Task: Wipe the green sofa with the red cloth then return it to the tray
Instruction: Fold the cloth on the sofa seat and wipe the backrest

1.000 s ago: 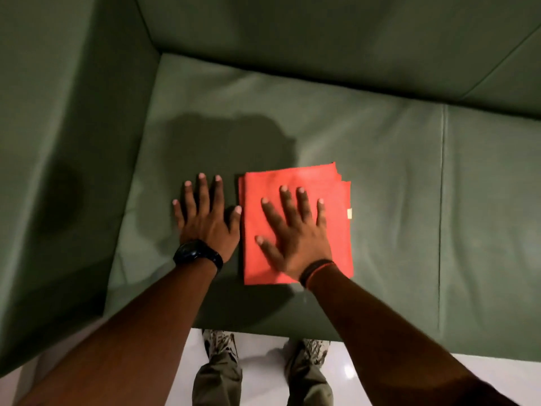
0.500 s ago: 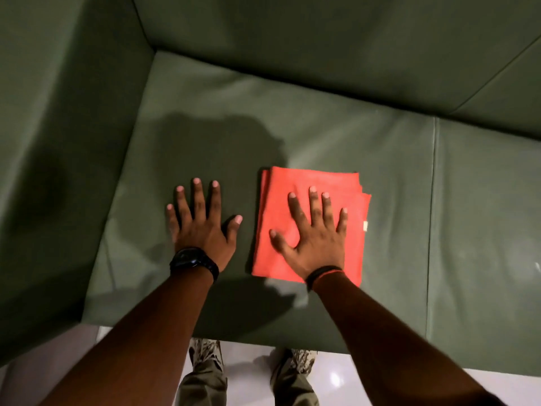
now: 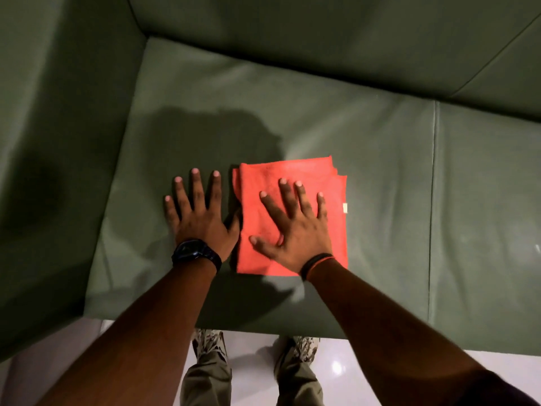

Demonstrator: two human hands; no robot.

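Filling nearly the whole view, the green sofa (image 3: 336,112) shows its backrest along the top, an armrest at the left and two seat cushions split by a seam at the right. Pale glossy floor (image 3: 380,373) runs below the sofa's front edge, with the person's trouser legs and patterned shoes (image 3: 209,342) standing on it. Both bare forearms reach in from the bottom. On the left-hand cushion lies the red cloth (image 3: 292,177), folded into a rough square of several layers (their edges show at its upper right corner), with a small pale tag on its right side. The right hand (image 3: 295,230) lies flat on top of the cloth, palm down, fingers fanned out, holding nothing in a pinch. The left hand (image 3: 199,215) rests flat on the bare cushion just beside the cloth's left edge, fingers spread too, its thumb touching that edge. A black wristwatch (image 3: 194,253) sits on the left wrist; dark and red bands (image 3: 317,263) circle the right.
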